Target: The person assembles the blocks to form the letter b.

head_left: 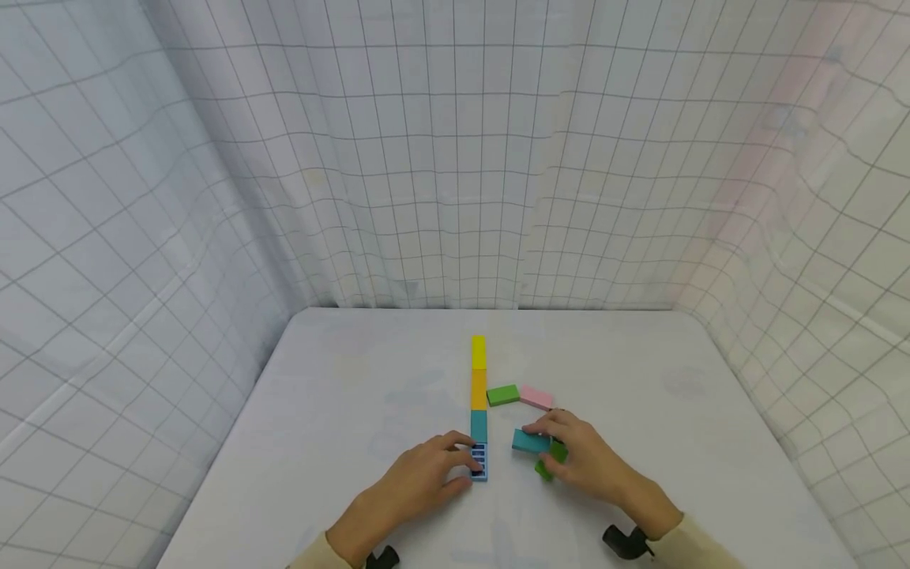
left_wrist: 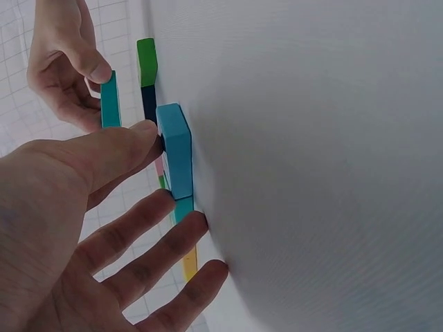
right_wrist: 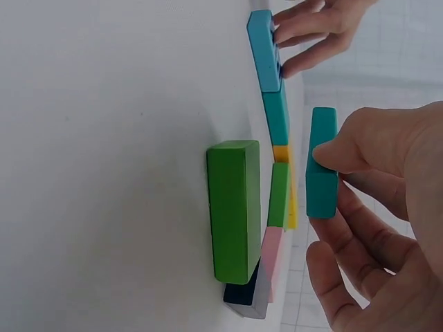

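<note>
My left hand (head_left: 423, 474) rests its fairly straight fingers on a light blue block (left_wrist: 176, 155) with slots on its upper face. That block is the nearest in a straight row, followed by a teal block (head_left: 479, 425), an orange block (head_left: 479, 390) and a yellow block (head_left: 479, 352). Above the table, my right hand (head_left: 579, 458) pinches another teal block (right_wrist: 322, 162) between thumb and fingers, just right of the row. Below it lies a green block (right_wrist: 233, 211), partly hidden by the hand in the head view.
A second green block (head_left: 503, 395) lies against the row's right side, with a pink block (head_left: 536, 397) beyond it. A dark block (right_wrist: 243, 287) sits near the green one under my right hand. White grid-lined curtains (head_left: 455, 158) surround the white table (head_left: 355, 379).
</note>
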`<state>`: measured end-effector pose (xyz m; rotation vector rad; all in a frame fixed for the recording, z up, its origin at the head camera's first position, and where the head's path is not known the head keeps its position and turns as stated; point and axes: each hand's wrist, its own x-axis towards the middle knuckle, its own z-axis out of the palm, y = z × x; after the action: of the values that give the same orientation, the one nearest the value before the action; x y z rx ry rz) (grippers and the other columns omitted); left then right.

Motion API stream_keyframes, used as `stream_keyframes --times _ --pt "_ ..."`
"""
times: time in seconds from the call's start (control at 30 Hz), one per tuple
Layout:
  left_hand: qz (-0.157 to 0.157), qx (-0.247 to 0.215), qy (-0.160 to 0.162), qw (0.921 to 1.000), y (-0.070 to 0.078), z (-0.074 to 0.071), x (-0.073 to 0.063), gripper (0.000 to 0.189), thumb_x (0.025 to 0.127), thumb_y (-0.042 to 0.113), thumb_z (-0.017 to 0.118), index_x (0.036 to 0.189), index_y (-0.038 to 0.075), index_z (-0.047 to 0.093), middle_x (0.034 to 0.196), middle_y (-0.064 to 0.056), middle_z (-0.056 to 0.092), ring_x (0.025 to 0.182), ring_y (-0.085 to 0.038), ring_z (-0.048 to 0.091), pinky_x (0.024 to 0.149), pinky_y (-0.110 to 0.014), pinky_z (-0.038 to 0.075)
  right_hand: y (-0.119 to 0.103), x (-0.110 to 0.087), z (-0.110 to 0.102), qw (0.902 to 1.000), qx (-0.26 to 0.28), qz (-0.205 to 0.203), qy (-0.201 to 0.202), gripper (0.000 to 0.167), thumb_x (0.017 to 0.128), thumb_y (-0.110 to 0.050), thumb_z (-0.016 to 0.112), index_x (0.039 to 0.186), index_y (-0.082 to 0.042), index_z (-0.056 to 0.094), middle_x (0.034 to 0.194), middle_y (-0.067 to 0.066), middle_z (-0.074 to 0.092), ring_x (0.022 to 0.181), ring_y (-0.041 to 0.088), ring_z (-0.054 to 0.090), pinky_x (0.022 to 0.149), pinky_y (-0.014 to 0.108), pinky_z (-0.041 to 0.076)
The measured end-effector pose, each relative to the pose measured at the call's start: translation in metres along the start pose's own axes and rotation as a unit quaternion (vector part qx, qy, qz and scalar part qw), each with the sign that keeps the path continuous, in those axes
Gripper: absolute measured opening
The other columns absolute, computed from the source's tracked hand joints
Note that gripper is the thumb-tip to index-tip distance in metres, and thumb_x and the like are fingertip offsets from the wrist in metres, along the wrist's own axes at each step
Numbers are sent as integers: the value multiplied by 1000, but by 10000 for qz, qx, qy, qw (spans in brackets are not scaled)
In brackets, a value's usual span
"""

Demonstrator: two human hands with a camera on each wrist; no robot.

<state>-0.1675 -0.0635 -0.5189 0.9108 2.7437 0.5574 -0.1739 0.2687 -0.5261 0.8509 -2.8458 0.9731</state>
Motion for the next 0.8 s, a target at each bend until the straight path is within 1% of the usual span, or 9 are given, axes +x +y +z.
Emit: stream_keyframes --times 0.13,0.3,0.47,0.63,0.8 --pt "-37 3 -4 10000 0 1 -1 22 108 29 86 129 34 88 156 4 73 135 -22 75 111 -50 69 -5 1 3 9996 -51 49 -289 46 102 -8 88 145 -22 79 140 -6 74 125 15 71 114 44 67" --pt "-38 -5 30 10000 1 2 -1 22 108 30 86 130 34 89 156 4 73 136 -23 75 112 -51 69 -10 1 7 9982 -65 -20 -596 42 105 -13 86 145 -26 80 137 -10 73 125 12 70 114 42 66" --pt "-5 16 42 10000 1 1 -2 22 108 31 86 130 34 88 156 3 73 136 -23 75 111 -51 69 -13 -1 11 9974 -174 -209 -661 41 106 -15 85 145 -28 80 137 -11 73 125 11 68 112 43 64" --pt "-45 14 -29 10000 2 0 -1 23 109 33 86 131 34 88 156 3 73 136 -23 75 112 -52 68 -13 -1 14 9964 -310 -247 -750 40 107 -17 84 145 -32 79 138 -14 74 126 10 67 112 47 62" --pt "-83 85 -58 9999 3 -1 0 23 109 34 86 132 34 88 156 3 73 136 -23 75 111 -52 69 -14 -1 16 9952 -357 -274 -866 39 108 -18 83 145 -31 79 140 -15 76 128 9 69 113 48 61"
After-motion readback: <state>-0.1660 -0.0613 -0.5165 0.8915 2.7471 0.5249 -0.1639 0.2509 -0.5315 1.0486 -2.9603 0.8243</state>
